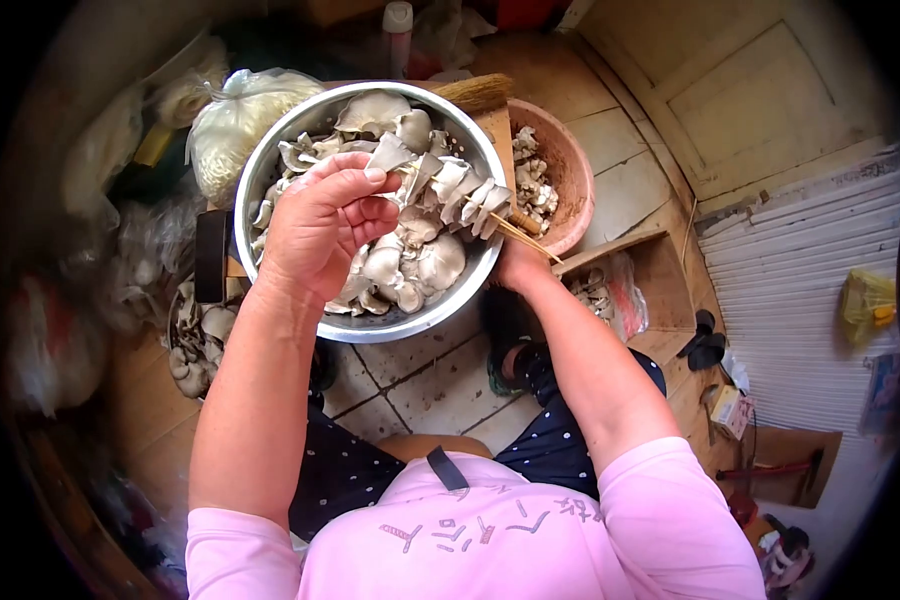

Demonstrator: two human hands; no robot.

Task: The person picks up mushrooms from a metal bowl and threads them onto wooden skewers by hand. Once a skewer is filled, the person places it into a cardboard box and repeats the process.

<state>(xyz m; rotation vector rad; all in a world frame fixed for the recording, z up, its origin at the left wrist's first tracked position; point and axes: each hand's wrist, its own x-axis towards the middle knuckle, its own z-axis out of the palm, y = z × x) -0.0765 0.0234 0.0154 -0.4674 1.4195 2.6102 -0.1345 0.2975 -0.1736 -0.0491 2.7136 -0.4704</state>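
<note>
A large metal bowl point(395, 332) full of grey oyster mushrooms point(440, 262) sits in front of me. Above it my left hand point(338, 215) is closed in a pinch at a mushroom piece point(391, 152), at the far end of a wooden skewer. Several mushroom pieces point(460, 190) are threaded along that skewer. At the bowl's right rim, my right hand point(522, 264) grips thin wooden skewers point(530, 241), whose ends stick out to the lower right. Most of its fingers are hidden behind the bowl's edge and the skewered mushrooms.
Right of the bowl stands a pink basin point(576, 190) with mushroom scraps. Below it is a wooden box point(660, 262) holding more pieces. A clear bag point(245, 125) lies at the upper left, and another mushroom container point(195, 345) at the lower left. A brush point(475, 92) lies behind the bowl.
</note>
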